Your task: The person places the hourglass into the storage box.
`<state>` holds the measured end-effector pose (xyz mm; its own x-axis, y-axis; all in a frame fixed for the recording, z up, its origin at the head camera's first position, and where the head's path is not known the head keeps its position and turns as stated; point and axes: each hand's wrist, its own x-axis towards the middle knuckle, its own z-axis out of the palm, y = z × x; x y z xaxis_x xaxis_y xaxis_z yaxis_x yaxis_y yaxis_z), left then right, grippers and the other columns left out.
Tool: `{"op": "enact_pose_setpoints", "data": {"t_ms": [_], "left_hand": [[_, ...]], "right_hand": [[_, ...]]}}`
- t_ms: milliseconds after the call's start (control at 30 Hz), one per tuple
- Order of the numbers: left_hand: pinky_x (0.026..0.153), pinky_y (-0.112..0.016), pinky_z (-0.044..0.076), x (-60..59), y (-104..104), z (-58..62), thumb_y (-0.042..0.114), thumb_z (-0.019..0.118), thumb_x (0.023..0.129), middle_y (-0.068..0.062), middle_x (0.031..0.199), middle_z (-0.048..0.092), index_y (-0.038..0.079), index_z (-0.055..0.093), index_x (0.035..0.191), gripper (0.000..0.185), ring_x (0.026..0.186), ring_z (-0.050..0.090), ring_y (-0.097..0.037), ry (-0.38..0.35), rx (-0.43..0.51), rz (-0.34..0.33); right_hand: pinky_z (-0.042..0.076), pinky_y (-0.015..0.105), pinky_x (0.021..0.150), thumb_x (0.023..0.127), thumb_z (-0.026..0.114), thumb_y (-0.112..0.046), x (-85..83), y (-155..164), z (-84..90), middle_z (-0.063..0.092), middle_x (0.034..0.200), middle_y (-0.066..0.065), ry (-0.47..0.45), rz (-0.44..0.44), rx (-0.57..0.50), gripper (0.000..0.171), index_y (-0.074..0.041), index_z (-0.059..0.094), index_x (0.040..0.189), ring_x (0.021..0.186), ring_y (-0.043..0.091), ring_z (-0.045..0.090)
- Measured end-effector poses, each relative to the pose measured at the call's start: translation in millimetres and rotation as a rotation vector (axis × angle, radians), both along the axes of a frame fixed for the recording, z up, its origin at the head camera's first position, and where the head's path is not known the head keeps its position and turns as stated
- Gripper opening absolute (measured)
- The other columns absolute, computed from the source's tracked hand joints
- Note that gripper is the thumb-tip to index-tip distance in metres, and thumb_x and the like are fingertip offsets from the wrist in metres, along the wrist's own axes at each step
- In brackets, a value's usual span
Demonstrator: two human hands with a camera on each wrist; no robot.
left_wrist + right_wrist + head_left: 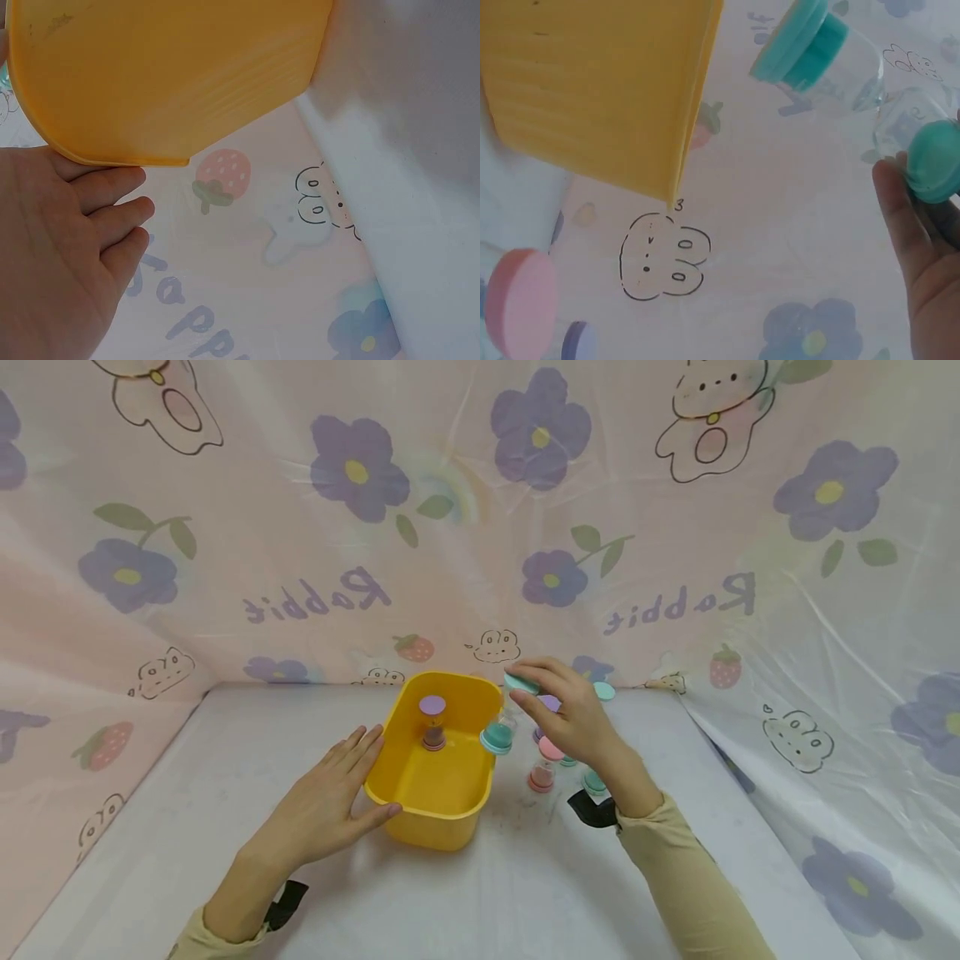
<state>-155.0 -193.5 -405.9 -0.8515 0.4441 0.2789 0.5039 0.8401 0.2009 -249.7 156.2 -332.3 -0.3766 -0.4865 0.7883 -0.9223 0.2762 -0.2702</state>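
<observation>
The left rim of the yellow rectangular plastic tub (pixel 433 832) is touched by the straight-fingered left hand (pixel 330 797), a tilted, teal-capped clear hourglass (pixel 498 733) is pinched by the right hand (pixel 567 707) just beside the right rim, open floor is seen before the purple-capped hourglass (pixel 433 737) inside, and the tub's right side is crowded by pink-, purple- and teal-capped hourglasses (pixel 542 776).

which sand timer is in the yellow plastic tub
The purple-capped clear sand timer standing inside the yellow plastic tub; the teal one is in the right hand, the others outside.
</observation>
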Motion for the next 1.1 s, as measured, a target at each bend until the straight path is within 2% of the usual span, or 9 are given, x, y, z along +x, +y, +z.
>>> {"op": "enact_pose_setpoints", "data": {"t_ms": [233,500,667,867,1100], "left_hand": [[0.124,-0.058,0.029,0.2,0,0.7,0.067,0.057,0.098,-0.014,0.171,0.025,0.0,0.029,0.163,0.097,0.156,0.026,-0.038,0.019,-0.002,-0.003],[0.125,-0.058,0.027,-0.6,1,0.7,0.065,0.056,0.099,-0.014,0.171,0.024,0.0,0.029,0.163,0.095,0.157,0.024,-0.037,0.002,0.006,-0.006],[0.125,-0.058,0.026,-0.4,1,0.6,0.065,0.056,0.099,-0.014,0.171,0.025,0.001,0.028,0.163,0.095,0.157,0.024,-0.037,-0.006,0.006,-0.008],[0.125,-0.058,0.026,-0.4,0,0.9,0.065,0.056,0.1,-0.013,0.171,0.025,0.001,0.027,0.164,0.094,0.157,0.024,-0.037,-0.009,0.007,-0.009],[0.124,-0.059,0.027,-1.2,-1,0.4,0.065,0.056,0.1,-0.013,0.171,0.024,0.002,0.027,0.164,0.095,0.157,0.025,-0.037,-0.004,0.005,-0.014]], "right_hand": [[0.063,0.027,0.086,0.087,0.076,0.008,-10.9,-23,-3.0,0.069,0.121,0.016,-0.033,0.035,0.012,0.036,0.006,0.071,0.122,0.102,0.028,0.07],[0.064,0.03,0.083,0.092,0.077,-0.002,-19.3,-43,-10.5,0.067,0.123,0.016,-0.106,0.042,0.096,0.031,0.005,0.071,0.122,0.099,0.024,0.07],[0.063,0.027,0.085,0.094,0.078,-0.009,-26.1,-51,-14.2,0.067,0.124,0.015,-0.166,0.034,0.16,0.033,0.003,0.071,0.123,0.103,0.024,0.068],[0.062,0.024,0.086,0.091,0.082,-0.013,-36.2,-60,-19.9,0.067,0.122,0.012,-0.207,0.013,0.243,0.034,-0.001,0.074,0.121,0.103,0.022,0.067],[0.06,0.026,0.091,0.089,0.084,-0.017,-44.1,-70,-24.5,0.068,0.122,0.01,-0.285,-0.011,0.35,0.037,-0.004,0.074,0.123,0.107,0.022,0.066]]}}
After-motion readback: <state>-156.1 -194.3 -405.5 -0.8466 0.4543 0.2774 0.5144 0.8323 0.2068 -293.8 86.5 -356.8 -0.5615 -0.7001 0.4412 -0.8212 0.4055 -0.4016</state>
